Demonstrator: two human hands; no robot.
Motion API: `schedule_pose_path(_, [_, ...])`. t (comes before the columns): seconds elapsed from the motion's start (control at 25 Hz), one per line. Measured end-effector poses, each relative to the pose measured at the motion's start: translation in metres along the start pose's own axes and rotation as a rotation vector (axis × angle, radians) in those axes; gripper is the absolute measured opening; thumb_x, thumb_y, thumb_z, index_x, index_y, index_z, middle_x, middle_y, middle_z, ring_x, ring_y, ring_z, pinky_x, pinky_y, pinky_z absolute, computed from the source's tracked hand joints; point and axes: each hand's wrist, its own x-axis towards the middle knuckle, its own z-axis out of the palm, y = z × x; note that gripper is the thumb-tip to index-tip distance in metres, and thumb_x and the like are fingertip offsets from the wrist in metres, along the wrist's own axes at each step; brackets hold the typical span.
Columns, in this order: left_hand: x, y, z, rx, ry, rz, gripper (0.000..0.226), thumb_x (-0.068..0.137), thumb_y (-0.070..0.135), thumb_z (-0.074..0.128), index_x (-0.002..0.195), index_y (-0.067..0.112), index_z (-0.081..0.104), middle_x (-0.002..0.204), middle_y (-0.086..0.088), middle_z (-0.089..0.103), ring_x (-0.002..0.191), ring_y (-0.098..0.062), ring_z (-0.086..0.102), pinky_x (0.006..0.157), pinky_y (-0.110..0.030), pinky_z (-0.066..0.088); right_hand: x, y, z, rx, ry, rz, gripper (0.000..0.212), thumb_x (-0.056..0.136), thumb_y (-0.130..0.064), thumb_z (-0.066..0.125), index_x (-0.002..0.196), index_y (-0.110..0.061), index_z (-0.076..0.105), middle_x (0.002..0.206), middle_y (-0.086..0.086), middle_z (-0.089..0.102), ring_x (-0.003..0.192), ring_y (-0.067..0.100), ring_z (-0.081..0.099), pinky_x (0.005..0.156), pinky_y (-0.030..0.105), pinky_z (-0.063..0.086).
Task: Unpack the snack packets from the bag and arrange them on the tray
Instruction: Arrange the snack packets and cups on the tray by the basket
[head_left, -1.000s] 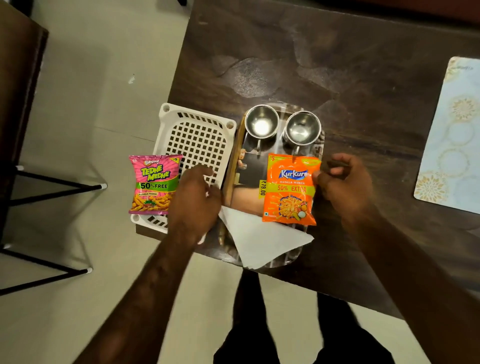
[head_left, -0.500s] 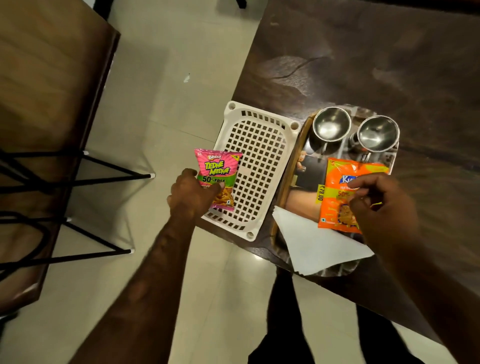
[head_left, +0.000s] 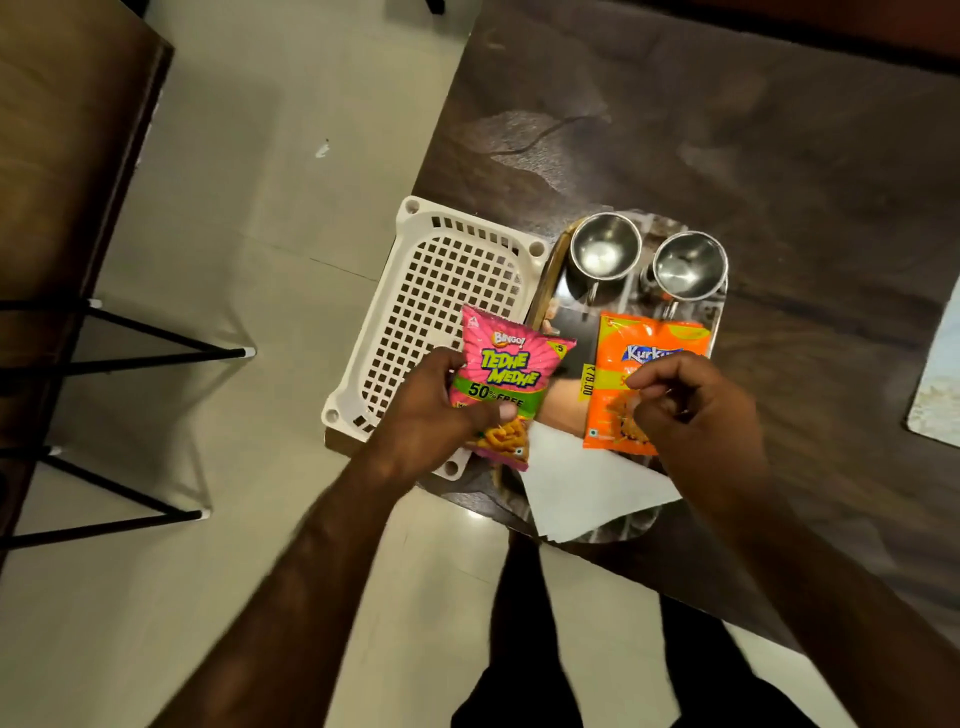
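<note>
The left hand (head_left: 441, 410) grips the pink Tedhe Medhe packet (head_left: 506, 387) by its lower edge, held above the seam between the white plastic basket (head_left: 415, 291) and the steel tray (head_left: 550, 296) on the desk (head_left: 727, 156). The right hand (head_left: 696, 415), fingers curled loosely and holding nothing, hovers over the orange Kurkure packet (head_left: 613, 374) lying flat on the tray. Both packets look light, puffy, crinkly and slick, with brittle contents, so a gentle pinch at a sealed edge suits best.

A dark brown, marble-patterned worktop (head_left: 727, 130) fills the upper right, its corner jutting over a pale tiled floor (head_left: 260, 182) that carries a small white speck (head_left: 322, 149) and a glossy light reflection near the worktop's edge. At left stands a brown wooden table (head_left: 62, 156) on thin black metal legs (head_left: 156, 332) with white tips.
</note>
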Motion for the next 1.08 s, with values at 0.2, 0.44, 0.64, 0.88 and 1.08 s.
schedule_pose_path(0.2, [0.032,0.010,0.037,0.004,0.045,-0.030,0.063,0.076,0.021,0.086,0.127,0.015,0.051,0.118,-0.008,0.068,0.102,-0.020,0.069,0.091,-0.044,0.058,-0.004,0.015,-0.026,-0.011,0.012,0.023,0.032,0.084,0.003,0.068,0.084,-0.029,0.069,0.073,-0.004,0.059,0.059,0.014,0.054,0.056,0.029,0.053])
schedule_pose_path(0.44, [0.039,0.022,0.057,0.130,0.082,0.035,0.058,0.079,0.035,0.082,0.127,0.016,0.054,0.115,-0.002,0.070,0.102,-0.018,0.069,0.090,-0.038,0.056,-0.005,0.026,-0.037,0.009,0.044,0.048,0.035,0.082,0.006,0.070,0.085,-0.029,0.070,0.079,0.008,0.066,0.065,0.019,0.058,0.060,0.022,0.054])
schedule_pose_path(0.64, [0.041,0.024,0.065,0.584,0.142,0.157,0.050,0.085,0.051,0.069,0.119,0.015,0.064,0.113,-0.009,0.065,0.112,-0.027,0.056,0.097,-0.042,0.046,-0.003,0.026,-0.039,0.009,0.044,0.043,0.032,0.086,0.005,0.068,0.085,-0.027,0.070,0.077,0.003,0.065,0.063,0.006,0.057,0.060,0.013,0.051])
schedule_pose_path(0.88, [-0.007,-0.018,0.010,0.585,0.350,0.214,0.059,0.086,0.049,0.065,0.133,0.016,0.057,0.131,-0.008,0.057,0.123,-0.027,0.053,0.103,-0.041,0.045,0.002,0.032,-0.051,-0.086,0.005,0.107,0.032,0.088,-0.007,0.070,0.090,-0.039,0.067,0.083,-0.003,0.069,0.071,0.014,0.062,0.061,0.016,0.053])
schedule_pose_path(1.08, [-0.041,-0.083,-0.024,0.967,0.174,0.111,0.063,0.087,0.062,0.057,0.143,0.033,0.051,0.153,-0.001,0.044,0.142,-0.022,0.038,0.112,-0.041,0.037,0.018,0.041,-0.061,-0.119,0.102,0.249,0.024,0.087,-0.017,0.066,0.105,-0.033,0.062,0.107,0.014,0.068,0.096,0.034,0.066,0.089,0.056,0.055])
